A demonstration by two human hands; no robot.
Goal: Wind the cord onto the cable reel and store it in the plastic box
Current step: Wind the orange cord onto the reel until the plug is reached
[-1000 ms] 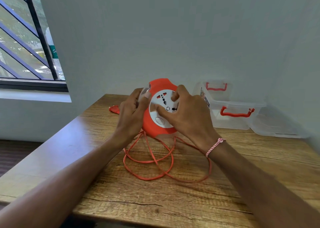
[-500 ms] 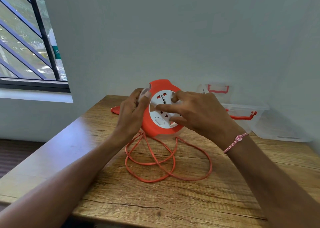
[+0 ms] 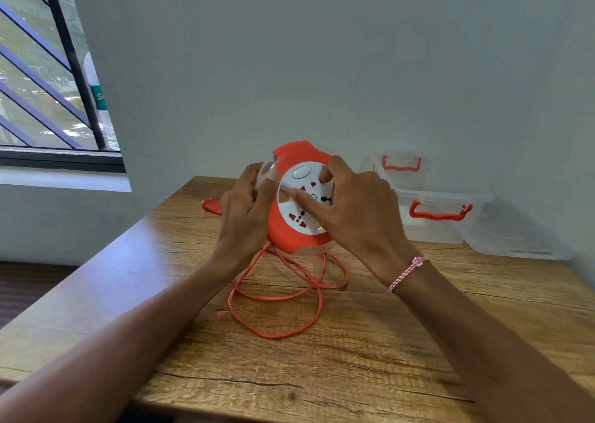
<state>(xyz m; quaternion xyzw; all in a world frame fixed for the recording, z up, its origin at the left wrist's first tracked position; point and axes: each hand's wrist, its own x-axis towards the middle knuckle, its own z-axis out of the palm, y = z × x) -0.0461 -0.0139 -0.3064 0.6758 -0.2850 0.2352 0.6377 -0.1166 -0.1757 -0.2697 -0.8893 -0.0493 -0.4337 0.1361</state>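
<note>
Cord [image 3: 283,306] lies in loose orange loops on the table [image 3: 418,342], near the middle, running up from the wood into the underside of the reel [image 3: 297,229]. And the reel is up on its edge, lifted just off the table between both hands, its white face turned toward the camera, orange rim all around. On that face, sockets with red shutters and an oval white button near the top.

Left hand [image 3: 246,210] is wrapped on the reel's left side, thumb pressed on the orange rim, fingers curled round behind a clear part at the back. Closed firmly on the reel, no doubt there. Right hand [image 3: 360,216] comes in over the right side, fingers spread on the white face, one fingertip tucked into a notch near the top, thumb reaching across the middle. Gripping, too, that one, holding the face of the reel.

A bracelet [image 3: 407,273] of pink and white thread sits on the right wrist.

Behind the left hand, toward the far left edge, an orange plug [image 3: 212,204] rests on the wood. Over at the far right corner, against the wall, the clear box [image 3: 444,216] with red handles, well apart from the reel, and its lid [image 3: 515,242] lies flat just beside it.
</note>
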